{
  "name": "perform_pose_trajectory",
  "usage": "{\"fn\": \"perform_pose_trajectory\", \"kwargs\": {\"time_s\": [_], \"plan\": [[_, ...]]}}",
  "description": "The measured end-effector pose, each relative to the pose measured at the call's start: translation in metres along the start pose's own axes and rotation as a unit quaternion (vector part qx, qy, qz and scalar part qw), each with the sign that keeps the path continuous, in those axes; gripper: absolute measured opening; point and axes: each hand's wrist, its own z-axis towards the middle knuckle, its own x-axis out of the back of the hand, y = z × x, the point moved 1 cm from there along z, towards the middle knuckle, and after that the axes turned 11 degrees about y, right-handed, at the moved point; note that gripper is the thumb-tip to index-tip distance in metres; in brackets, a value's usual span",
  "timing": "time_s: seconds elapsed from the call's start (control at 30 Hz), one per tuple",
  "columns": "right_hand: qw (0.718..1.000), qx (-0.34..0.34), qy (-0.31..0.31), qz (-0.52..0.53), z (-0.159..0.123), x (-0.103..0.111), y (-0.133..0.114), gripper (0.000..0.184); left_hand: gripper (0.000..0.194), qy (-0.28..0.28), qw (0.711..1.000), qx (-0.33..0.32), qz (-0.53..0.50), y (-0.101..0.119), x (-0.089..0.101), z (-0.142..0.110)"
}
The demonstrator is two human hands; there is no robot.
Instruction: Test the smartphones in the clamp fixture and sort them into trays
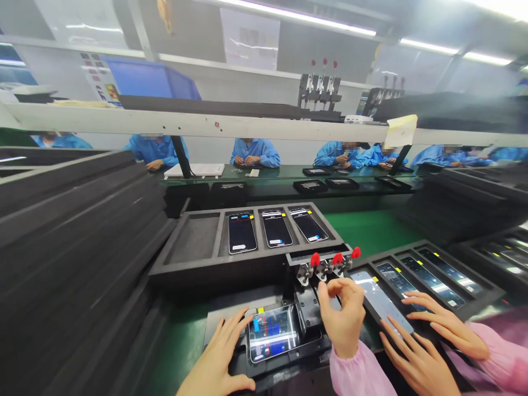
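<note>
A gray tray point(231, 272) stands behind a black holder point(297, 356). The left hand point(220, 352) has fingers apart; the right hand point(343, 313) curls, its grip impossible to tell. Between them, 1 lit phone point(275, 333) lies in the holder, near 3 red knobs point(337, 258).

Strip lights point(297, 17) are glowing overhead; a pale wall point(210, 149) is standing behind the white shelf point(268, 126) and green surface point(371, 226).

You have room over the black phone tray point(196, 236). The tall tray stack point(82, 231) blocks your left. Red-tipped clamps point(324, 270) and a co-worker's hands point(423, 360) crowd your right hand point(342, 311).
</note>
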Motion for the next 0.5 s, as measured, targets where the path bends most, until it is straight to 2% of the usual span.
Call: {"fn": "perform_pose_trajectory", "kwargs": {"time_s": [0.07, 0.1, 0.27, 0.37, 0.43, 0.5], "plan": [[0.999, 0.024, 0.038, -0.005, 0.017, 0.004, -0.002, 0.035, 0.093, -0.003, 1.0, -0.013, 0.012, 0.006, -0.003, 0.006], [0.999, 0.031, 0.036, -0.012, 0.027, 0.005, -0.002, 0.037, 0.093, -0.003, 1.0, -0.017, 0.016, 0.009, -0.006, 0.01], [0.989, 0.093, -0.09, -0.067, 0.063, 0.008, -0.007, 0.036, 0.097, -0.005, 0.999, -0.036, 0.018, 0.023, -0.017, 0.028], [0.986, 0.133, -0.076, -0.064, 0.056, 0.016, -0.011, 0.026, 0.098, -0.013, 0.999, -0.031, 0.009, 0.026, -0.017, 0.031], [0.987, 0.141, -0.029, -0.065, 0.039, 0.023, -0.008, 0.017, 0.097, -0.018, 1.0, -0.012, 0.004, 0.027, -0.014, 0.031], [0.984, 0.144, -0.01, -0.108, 0.016, 0.032, 0.003, 0.02, 0.095, -0.027, 1.0, 0.008, 0.001, 0.027, -0.012, 0.03]]}}
